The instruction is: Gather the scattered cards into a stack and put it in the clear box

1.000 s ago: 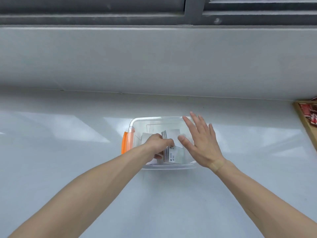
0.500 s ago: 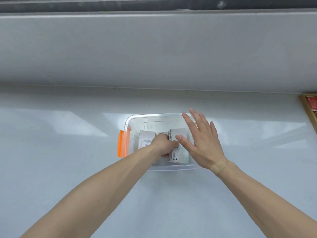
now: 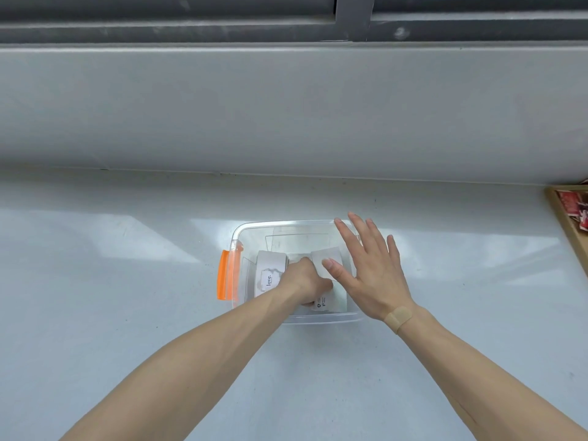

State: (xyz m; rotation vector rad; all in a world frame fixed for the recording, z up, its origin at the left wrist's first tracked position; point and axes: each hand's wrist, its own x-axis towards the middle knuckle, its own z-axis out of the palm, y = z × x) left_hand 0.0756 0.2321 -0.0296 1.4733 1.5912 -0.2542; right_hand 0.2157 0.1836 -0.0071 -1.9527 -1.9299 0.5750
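A clear plastic box (image 3: 254,230) with an orange latch (image 3: 224,275) on its left side stands on the white counter. Inside it lie white cards: one pile on the left (image 3: 269,275) with a printed face, another on the right (image 3: 329,300). My left hand (image 3: 302,278) reaches down into the box, its fingers curled on the right-hand cards. My right hand (image 3: 366,272) hovers flat over the box's right edge, fingers spread, thumb tip touching the top card; a plaster sits on its wrist.
A wooden tray (image 3: 564,224) with red packets lies at the counter's right edge. A grey wall ledge runs behind the box, with a window frame above it. Bare white counter surrounds the box on all sides.
The card stack stood on edge in my left hand a second ago; it now lies flat in the box. My left hand has sunk deeper; the right hand has barely moved.
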